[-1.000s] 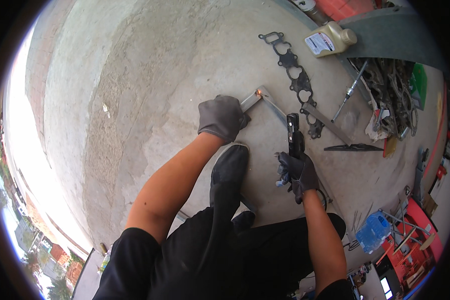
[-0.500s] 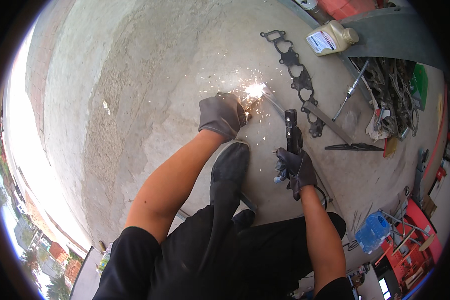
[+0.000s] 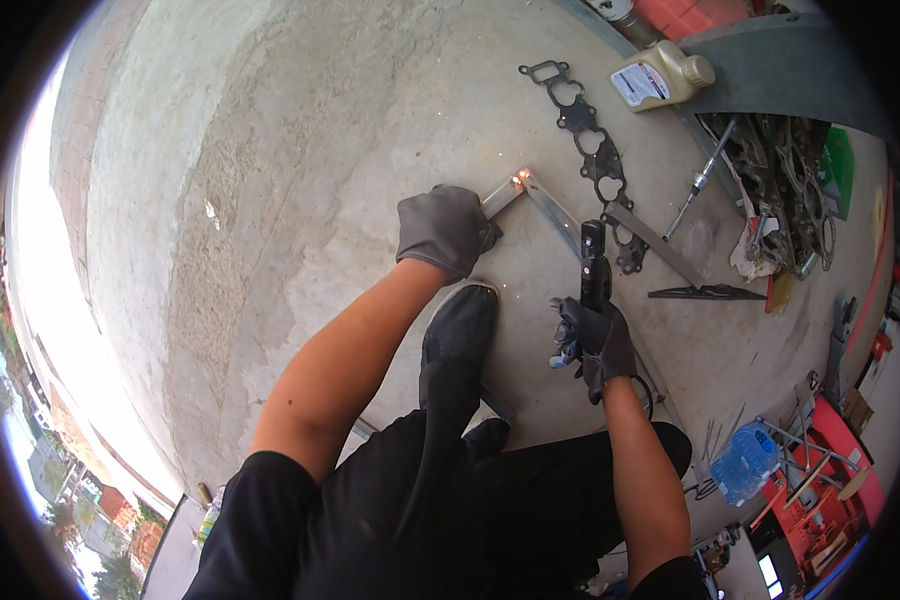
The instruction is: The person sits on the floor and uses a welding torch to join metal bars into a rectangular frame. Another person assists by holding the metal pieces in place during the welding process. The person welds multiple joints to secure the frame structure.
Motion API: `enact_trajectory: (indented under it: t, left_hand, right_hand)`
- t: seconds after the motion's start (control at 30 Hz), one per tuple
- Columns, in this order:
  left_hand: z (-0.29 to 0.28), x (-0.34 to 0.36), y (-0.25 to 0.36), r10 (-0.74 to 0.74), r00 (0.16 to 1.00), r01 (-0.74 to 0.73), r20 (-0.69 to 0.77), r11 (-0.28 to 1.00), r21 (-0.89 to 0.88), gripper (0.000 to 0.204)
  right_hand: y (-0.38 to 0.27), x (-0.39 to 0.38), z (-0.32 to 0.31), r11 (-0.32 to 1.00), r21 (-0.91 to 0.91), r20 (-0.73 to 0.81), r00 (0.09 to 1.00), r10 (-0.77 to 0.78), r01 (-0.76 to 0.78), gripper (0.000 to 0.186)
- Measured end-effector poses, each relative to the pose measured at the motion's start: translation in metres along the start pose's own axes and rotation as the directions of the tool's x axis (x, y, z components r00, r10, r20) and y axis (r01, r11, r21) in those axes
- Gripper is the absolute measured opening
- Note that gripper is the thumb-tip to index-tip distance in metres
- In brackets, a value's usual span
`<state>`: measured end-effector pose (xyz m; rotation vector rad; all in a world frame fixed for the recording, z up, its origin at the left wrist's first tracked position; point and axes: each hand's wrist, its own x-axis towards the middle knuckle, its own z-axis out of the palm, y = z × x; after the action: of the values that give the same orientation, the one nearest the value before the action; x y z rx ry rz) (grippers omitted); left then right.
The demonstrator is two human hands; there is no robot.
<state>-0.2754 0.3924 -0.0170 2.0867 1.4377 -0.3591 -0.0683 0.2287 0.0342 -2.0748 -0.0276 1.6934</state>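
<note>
My left hand [image 3: 444, 232], in a dark grey glove, is closed around the near end of a short metal bar [image 3: 502, 198]. The bar's far end meets a second metal bar [image 3: 550, 210] at an angle, and small orange spots glow at that corner. In my gloved right hand [image 3: 600, 345] is a black welding electrode holder [image 3: 593, 262], gripped upright with its head over the second bar. I cannot make out an electrode rod against the bar. My dark shoe [image 3: 465, 320] rests on the floor just below my left glove.
Right of the corner lie a long dark gasket [image 3: 598, 155], a flat metal strip [image 3: 660, 248] and a black blade-like piece [image 3: 710, 293]. Farther right are a beige bottle [image 3: 660, 77], a T-handled tool [image 3: 705, 175], engine parts [image 3: 785, 190] and a blue plastic container [image 3: 747, 463].
The bright arc and its spray of sparks have died down to glowing spots. The electrode holder has shifted slightly to the right, while my left hand stays put.
</note>
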Motion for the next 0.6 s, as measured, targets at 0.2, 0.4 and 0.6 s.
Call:
enact_trajectory:
  t: [0.2, 0.4, 0.6]
  left_hand:
    - [0.002, 0.000, 0.000, 0.039, 0.997, -0.038, -0.070, 0.999, 0.021, 0.033]
    - [0.008, 0.002, -0.002, 0.010, 0.998, -0.012, -0.069, 1.000, -0.019, 0.033]
    - [0.014, 0.002, -0.007, 0.021, 0.995, -0.025, -0.099, 0.999, -0.039, 0.026]
  right_hand:
    - [0.007, 0.004, 0.000, 0.999, 0.050, 0.053, 0.999, -0.007, 0.004, 0.034]
    - [0.006, 0.007, 0.009, 0.998, 0.055, 0.044, 0.999, 0.000, -0.003, 0.033]
    - [-0.001, 0.005, 0.008, 0.998, -0.053, 0.006, 0.999, 0.043, -0.043, 0.033]
